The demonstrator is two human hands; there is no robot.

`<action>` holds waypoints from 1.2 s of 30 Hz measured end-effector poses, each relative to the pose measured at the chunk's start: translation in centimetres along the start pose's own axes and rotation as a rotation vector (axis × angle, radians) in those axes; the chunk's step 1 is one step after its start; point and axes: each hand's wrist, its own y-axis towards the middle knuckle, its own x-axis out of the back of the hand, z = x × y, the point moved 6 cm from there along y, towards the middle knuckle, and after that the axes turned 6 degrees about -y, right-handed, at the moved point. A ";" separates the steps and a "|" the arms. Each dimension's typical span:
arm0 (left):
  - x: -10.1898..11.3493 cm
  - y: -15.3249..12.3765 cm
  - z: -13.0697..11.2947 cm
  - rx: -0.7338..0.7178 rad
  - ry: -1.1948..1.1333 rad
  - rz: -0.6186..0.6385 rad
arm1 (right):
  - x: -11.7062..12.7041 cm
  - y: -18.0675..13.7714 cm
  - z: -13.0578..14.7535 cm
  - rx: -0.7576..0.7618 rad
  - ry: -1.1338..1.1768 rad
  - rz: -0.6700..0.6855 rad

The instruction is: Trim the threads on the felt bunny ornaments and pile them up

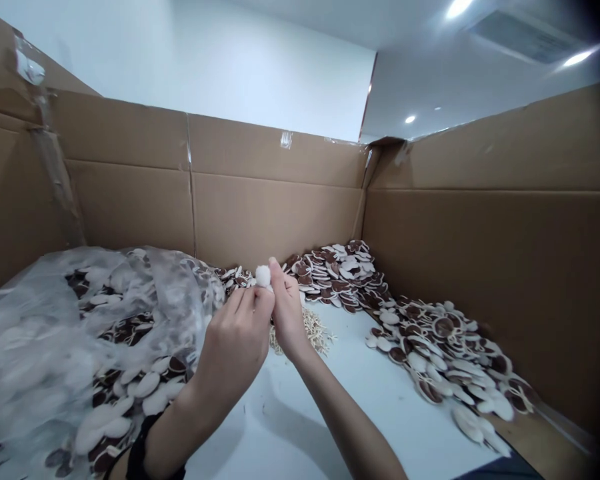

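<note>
Both hands meet in the middle of the view, raised in front of the white table surface (260, 413). My left hand (237, 333) is closed, its fingers curled at a small white fluffy piece (263, 276). Pressed against the same piece from the other side is my right hand (287, 310), thumb pointing up and fingers closed. Only the rounded white top shows; the fingers hide the rest. Behind and below the hands lies a heap of small cream-coloured, stick-like bits (317, 331).
A clear plastic bag (175, 287) with flat white-and-brown fluffy pieces (147, 385) fills the left. More such pieces are piled at the back (330, 273) and along the right (445, 353). Tall cardboard walls (280, 207) enclose the back and sides.
</note>
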 end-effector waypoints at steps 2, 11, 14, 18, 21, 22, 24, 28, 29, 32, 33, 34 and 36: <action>-0.1 0.0 0.0 -0.001 0.030 0.005 | 0.0 0.2 -0.2 0.011 -0.024 0.050; -0.7 -0.2 0.5 -0.063 0.089 -0.073 | 0.0 0.2 -0.6 0.018 -0.048 0.060; -0.2 -0.1 0.3 -0.066 0.116 -0.106 | -0.5 -0.2 -0.3 0.020 0.047 0.050; 0.1 0.2 0.2 -0.042 0.083 -0.142 | -0.8 -0.5 0.1 0.051 0.071 0.033; 0.1 0.3 0.5 -0.002 0.014 -0.172 | -0.8 -0.7 0.3 0.087 0.108 0.015; 0.1 0.3 0.6 0.005 -0.008 -0.184 | -0.8 -0.8 0.3 0.103 0.132 0.001; 0.2 0.2 0.7 0.023 -0.046 -0.185 | -0.5 -1.0 0.4 0.136 0.152 -0.042; 0.2 0.1 0.9 0.084 -0.099 -0.117 | 0.1 -1.3 0.5 0.208 0.038 -0.099; 0.3 0.1 1.0 0.086 -0.110 -0.104 | 0.3 -1.3 0.6 0.225 -0.008 -0.102; 0.3 0.1 1.3 0.083 -0.156 -0.078 | 0.7 -1.3 1.3 0.282 -0.186 -0.087; 0.3 0.1 1.5 0.084 -0.175 -0.074 | 0.8 -1.3 1.7 0.302 -0.248 -0.071; 0.2 0.2 1.7 0.080 -0.193 -0.074 | 0.8 -1.3 2.2 0.325 -0.304 -0.045; 0.4 0.1 1.9 0.056 -0.234 -0.098 | 0.7 -1.6 3.4 0.379 -0.382 0.025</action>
